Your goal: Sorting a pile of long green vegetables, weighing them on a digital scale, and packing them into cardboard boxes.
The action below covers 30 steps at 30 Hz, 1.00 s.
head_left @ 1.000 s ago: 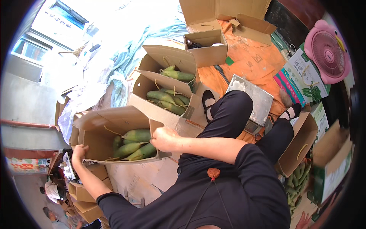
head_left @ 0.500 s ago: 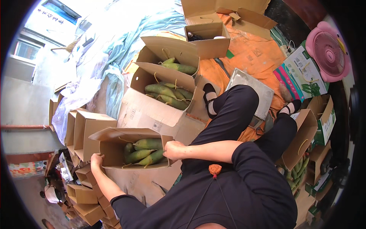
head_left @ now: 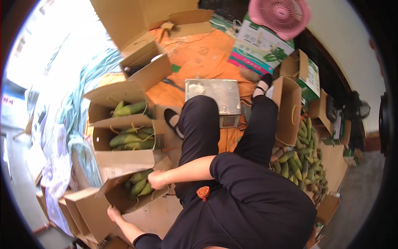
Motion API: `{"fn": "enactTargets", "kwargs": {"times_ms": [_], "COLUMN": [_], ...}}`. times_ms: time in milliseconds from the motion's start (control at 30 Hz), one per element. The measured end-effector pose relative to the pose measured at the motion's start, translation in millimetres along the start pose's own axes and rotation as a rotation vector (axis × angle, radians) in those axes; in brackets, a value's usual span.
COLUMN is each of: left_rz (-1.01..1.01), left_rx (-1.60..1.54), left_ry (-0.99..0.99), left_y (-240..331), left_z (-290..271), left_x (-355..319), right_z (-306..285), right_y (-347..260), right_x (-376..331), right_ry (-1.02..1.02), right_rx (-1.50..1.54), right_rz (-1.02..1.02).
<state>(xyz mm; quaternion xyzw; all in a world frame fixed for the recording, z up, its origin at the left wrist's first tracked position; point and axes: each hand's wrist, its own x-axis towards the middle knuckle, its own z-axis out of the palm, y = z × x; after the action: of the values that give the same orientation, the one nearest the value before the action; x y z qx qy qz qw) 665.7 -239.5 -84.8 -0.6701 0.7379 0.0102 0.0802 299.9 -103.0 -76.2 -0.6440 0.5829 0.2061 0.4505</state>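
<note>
An open cardboard box [head_left: 118,194] with several long green radishes [head_left: 140,186] in it sits at the lower left, tilted in view. My left hand [head_left: 113,213] is closed on its near left edge. At its right end, my right hand [head_left: 157,179] has its fingers wrapped round the box's edge. Just beyond stands another open box [head_left: 158,135] of green radishes [head_left: 132,140], tied cords lying over them. Behind that is a further box [head_left: 103,96] holding green radishes [head_left: 129,108].
A heap of green radishes [head_left: 304,162] lies on my right, beside an upright open carton [head_left: 289,112]. A metal-topped box [head_left: 219,93] stands in front of my legs on an orange sheet [head_left: 195,52]. Empty cartons [head_left: 89,211] stand at the left; a pink fan [head_left: 282,14] is far right.
My view has swung to the right, so the scene sits further left and the radish heap shows more fully. Both hands stay on the same box, which appears more tilted.
</note>
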Motion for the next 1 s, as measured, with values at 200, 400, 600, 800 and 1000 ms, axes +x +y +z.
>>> {"fn": "enactTargets", "kwargs": {"times_ms": [200, 400, 600, 800, 1000], "left_rz": [0.175, 0.97, 1.004, 0.485, 1.083], "left_rx": [0.1, 0.09, 0.036, -1.069, -1.007], "left_ry": [-0.282, -0.002, -0.228, 0.658, 0.318], "left_y": [-27, 139, 167, 324, 497], "left_z": [37, -56, -76, -209, -216], "left_x": [17, -132, -99, -9, -100], "right_z": [-46, -69, -16, 168, 271], "right_y": [45, 160, 295, 400, 382], "right_x": [-82, -221, -365, -436, -437], "right_ry": [0.52, 1.145, 1.684, 1.708, 1.096], "right_rx": [0.666, 0.763, 0.926, 0.474, 1.08], "right_rz": [-0.373, -0.468, 0.198, 1.37, 1.688]}}
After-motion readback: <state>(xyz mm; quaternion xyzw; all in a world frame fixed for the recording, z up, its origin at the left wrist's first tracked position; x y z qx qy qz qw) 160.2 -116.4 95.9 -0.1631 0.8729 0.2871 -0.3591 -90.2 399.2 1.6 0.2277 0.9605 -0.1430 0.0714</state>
